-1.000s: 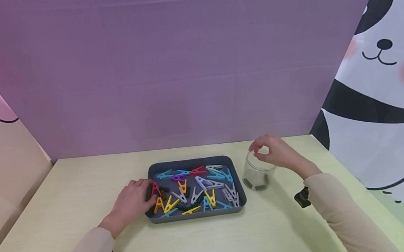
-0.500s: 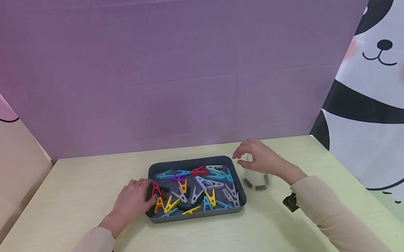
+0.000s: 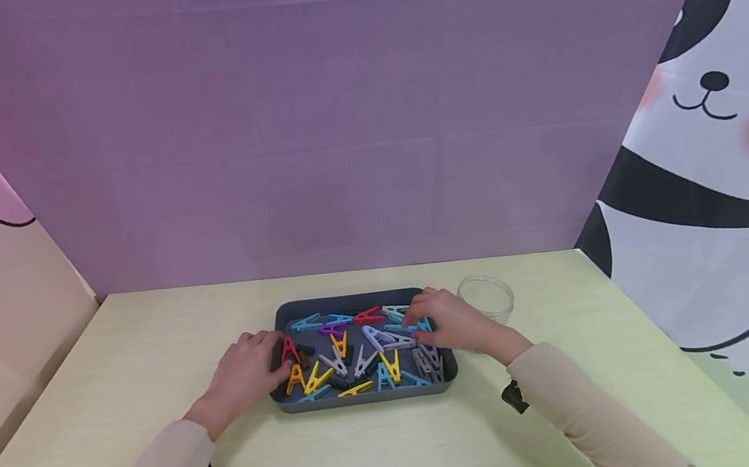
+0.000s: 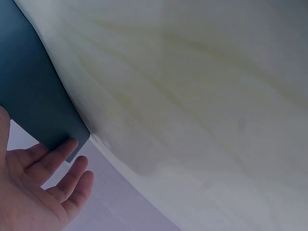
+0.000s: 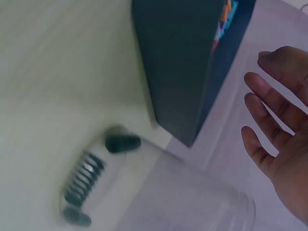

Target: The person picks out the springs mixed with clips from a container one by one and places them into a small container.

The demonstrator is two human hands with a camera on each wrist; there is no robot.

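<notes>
A dark grey tray (image 3: 364, 400) holds clothespins of several colours, such as a red clothespin (image 3: 368, 315) and a yellow clothespin (image 3: 390, 367), with dark coiled pieces among them. My left hand (image 3: 245, 372) grips its left end, the fingers against the outer wall (image 4: 29, 72) in the left wrist view. Over the right end hovers my right hand (image 3: 452, 323), thumb and fingers apart, close above blue clothespins (image 3: 398, 328). In the right wrist view this hand (image 5: 284, 115) shows loosely bent fingers with nothing between them.
Just right of the tray stands a clear jar (image 3: 482, 278), partly behind my right hand and without a lid. At its bottom lie dark coiled pieces (image 5: 84, 178). A purple backdrop (image 3: 336, 131) rises behind the pale wooden table (image 3: 370, 454).
My right hand has moved left from over the jar's mouth to above the tray's right end. My left hand and the tray have stayed in place.
</notes>
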